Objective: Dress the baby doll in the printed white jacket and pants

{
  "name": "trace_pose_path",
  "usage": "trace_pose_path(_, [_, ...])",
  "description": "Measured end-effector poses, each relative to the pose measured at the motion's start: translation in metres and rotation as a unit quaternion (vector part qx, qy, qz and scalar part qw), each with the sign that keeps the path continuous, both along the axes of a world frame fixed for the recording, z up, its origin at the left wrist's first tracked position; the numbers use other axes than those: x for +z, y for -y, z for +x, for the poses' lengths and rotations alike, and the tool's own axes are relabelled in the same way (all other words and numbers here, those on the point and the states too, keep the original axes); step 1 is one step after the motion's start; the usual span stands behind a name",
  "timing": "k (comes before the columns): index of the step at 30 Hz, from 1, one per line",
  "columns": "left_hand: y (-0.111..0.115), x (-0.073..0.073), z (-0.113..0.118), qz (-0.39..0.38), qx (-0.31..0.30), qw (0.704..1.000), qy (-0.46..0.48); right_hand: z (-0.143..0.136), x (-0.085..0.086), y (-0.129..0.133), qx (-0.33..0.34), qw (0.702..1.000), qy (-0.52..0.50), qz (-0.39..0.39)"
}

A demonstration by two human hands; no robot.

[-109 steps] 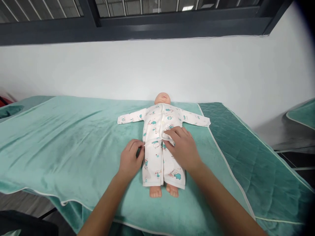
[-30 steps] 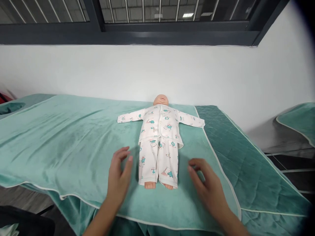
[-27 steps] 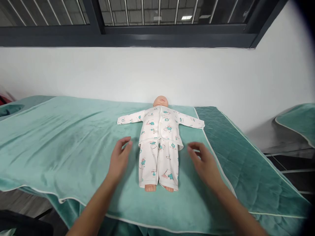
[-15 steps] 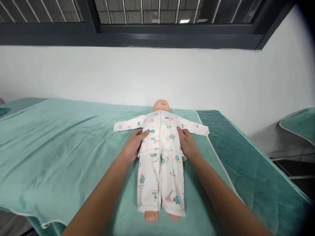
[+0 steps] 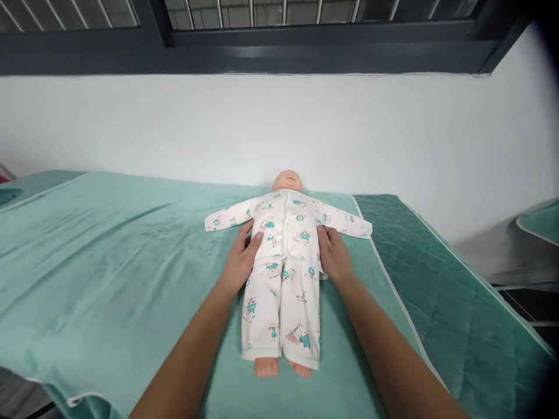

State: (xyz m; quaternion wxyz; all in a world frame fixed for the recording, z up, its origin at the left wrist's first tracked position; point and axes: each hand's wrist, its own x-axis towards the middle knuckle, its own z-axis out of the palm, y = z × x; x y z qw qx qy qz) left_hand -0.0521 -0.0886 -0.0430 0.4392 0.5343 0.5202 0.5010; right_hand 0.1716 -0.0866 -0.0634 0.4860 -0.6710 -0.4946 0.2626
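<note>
A baby doll [image 5: 288, 179] lies on its back, head toward the wall and bare feet toward me. It wears a white printed long-sleeved top [image 5: 301, 218] and matching trousers [image 5: 262, 308], with both sleeves spread sideways. My left hand [image 5: 242, 253] grips the doll's waist at the left, thumb on the top and fingers along its side. On the opposite side my right hand [image 5: 336, 253] holds the waist too, its thumb at the front. The fingertips of the right hand are partly hidden behind the doll.
A light green blanket [image 5: 109, 262] covers the bed under the doll. To the right lies a darker green quilted cover [image 5: 458, 308]. The white wall [image 5: 174, 128] rises behind, below a dark barred window frame [image 5: 305, 58]. Another green padded edge [image 5: 541, 221] shows at far right.
The doll's legs have shifted slightly up and left in the picture, while both hands keep their hold at the waist. My view has tilted a little downward.
</note>
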Motion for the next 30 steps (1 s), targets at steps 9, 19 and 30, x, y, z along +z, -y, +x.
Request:
trace_pose_path(9, [0.046,-0.004,-0.013,0.029,0.004,0.995,-0.100,0.001,-0.010,0.038,0.042,0.997,0.047,0.035])
trace_pose_path(19, [0.160,-0.047,-0.066,0.114,0.100,0.972,-0.181,0.006,-0.035,0.155,0.032,0.977,0.198,0.074])
trace_pose_path(30, [0.274,-0.104,-0.295,0.083,0.475,0.768,-0.422,0.020,-0.094,0.244,0.074,0.885,0.379,0.259])
